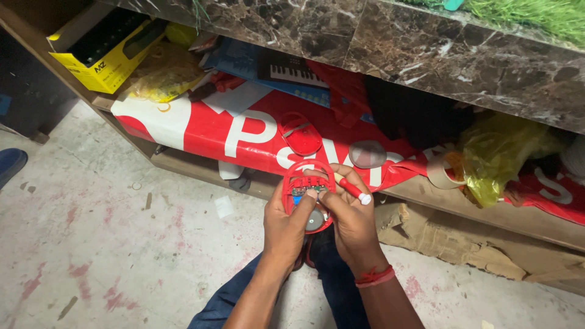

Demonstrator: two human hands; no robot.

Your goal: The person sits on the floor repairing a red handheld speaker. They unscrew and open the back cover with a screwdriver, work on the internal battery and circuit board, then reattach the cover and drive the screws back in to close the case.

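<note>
There is one view only, from a camera on the person's head. It looks steeply down and forward, over the forearms that enter from the bottom edge and meet near the middle of the frame. The left hand (pixel 286 222) and right hand (pixel 350 216) sit close to the lens, a little below centre. Past them the view reaches a low shelf (pixel 201 164) running slantwise from upper left to right, and above it a dark marble slab (pixel 426 55) crosses the top. The floor (pixel 109 244) fills the lower left. The frame is tilted, so the shelf edge slopes down to the right. With no second view, nothing is shared.
</note>
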